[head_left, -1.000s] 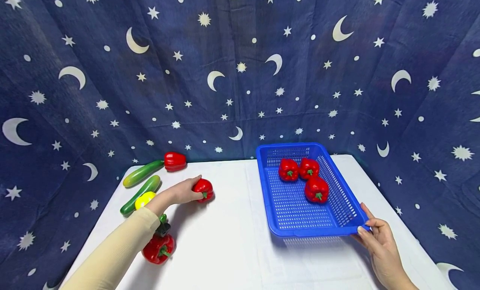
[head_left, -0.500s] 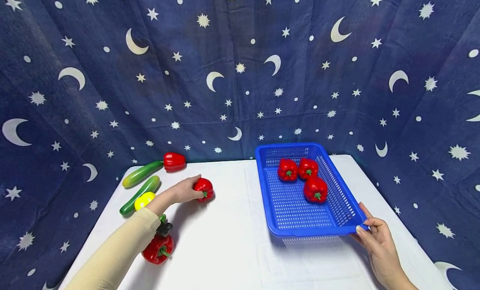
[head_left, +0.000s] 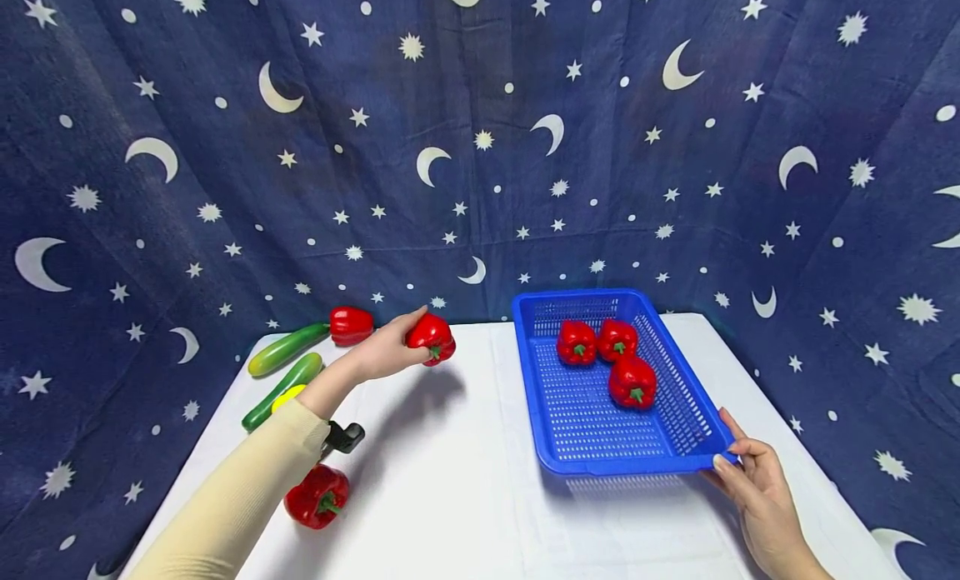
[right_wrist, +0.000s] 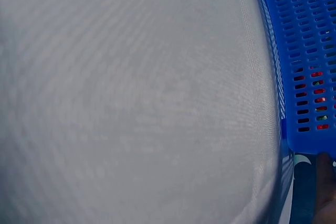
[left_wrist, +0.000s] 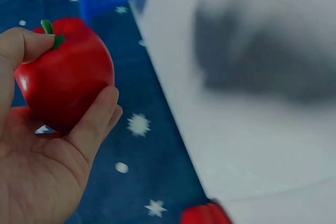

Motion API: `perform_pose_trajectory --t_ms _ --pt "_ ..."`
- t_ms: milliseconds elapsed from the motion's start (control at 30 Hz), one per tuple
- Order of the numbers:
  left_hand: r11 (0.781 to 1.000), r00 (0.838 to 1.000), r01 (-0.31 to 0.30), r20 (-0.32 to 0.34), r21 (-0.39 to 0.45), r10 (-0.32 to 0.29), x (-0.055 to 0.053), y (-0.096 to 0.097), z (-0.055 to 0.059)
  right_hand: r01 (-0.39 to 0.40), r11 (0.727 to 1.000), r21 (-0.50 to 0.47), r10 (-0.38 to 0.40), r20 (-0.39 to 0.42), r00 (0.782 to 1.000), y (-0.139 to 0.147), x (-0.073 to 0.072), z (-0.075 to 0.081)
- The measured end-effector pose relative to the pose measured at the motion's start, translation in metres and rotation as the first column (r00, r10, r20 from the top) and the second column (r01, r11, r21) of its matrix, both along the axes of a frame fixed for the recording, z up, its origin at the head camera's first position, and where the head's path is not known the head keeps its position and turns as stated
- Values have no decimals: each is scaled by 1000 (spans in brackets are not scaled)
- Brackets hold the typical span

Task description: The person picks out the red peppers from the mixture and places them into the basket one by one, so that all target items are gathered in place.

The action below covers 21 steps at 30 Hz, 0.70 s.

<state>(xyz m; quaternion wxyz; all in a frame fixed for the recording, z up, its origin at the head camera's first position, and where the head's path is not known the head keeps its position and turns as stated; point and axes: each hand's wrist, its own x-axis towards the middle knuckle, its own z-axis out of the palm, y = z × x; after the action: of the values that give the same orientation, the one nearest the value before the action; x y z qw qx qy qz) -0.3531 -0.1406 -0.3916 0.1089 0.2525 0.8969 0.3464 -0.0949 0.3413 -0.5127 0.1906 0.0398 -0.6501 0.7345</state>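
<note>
My left hand [head_left: 392, 347] holds a red bell pepper [head_left: 431, 338] above the white table, its shadow falling on the cloth below. In the left wrist view the thumb lies by the green stem of the pepper [left_wrist: 71, 77] and the fingers curl under its far side. At the right, my right hand [head_left: 761, 488] pinches the near right corner of a blue plastic basket [head_left: 622, 463], thumb on the rim. That near end is tilted up off the table. Three red bell peppers [head_left: 633, 382] sit inside. The right wrist view shows the perforated basket side [right_wrist: 302, 40] and part of a finger.
Left on the white table [head_left: 450, 497] lie two cucumbers [head_left: 288, 349], a red bell pepper [head_left: 350, 326] at the back and another red pepper [head_left: 318, 497] near the front. A yellow rounded item [head_left: 288, 396] is partly behind the left sleeve. A starry blue curtain [head_left: 480, 163] stands behind.
My left hand has lifted the red pepper off the table, moving up and slightly right. My right hand and the basket stay about where they were.
</note>
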Motion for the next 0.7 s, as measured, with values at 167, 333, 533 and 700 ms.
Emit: perform_pose_trajectory --t_ms 167,333,533,700 --pt "999 1000 24 -11 25 -24 5 15 17 14 1000 2 -14 21 1000 0 1 -1" --pt "998 999 48 -22 40 -47 10 29 27 15 1000 0 -15 28 1000 -1 2 -2" --pt "994 995 89 -41 64 -86 16 47 35 17 1000 13 -18 36 999 -1 2 -1" --pt "985 989 145 -50 93 -141 23 68 43 18 1000 7 -18 31 999 -1 2 0"
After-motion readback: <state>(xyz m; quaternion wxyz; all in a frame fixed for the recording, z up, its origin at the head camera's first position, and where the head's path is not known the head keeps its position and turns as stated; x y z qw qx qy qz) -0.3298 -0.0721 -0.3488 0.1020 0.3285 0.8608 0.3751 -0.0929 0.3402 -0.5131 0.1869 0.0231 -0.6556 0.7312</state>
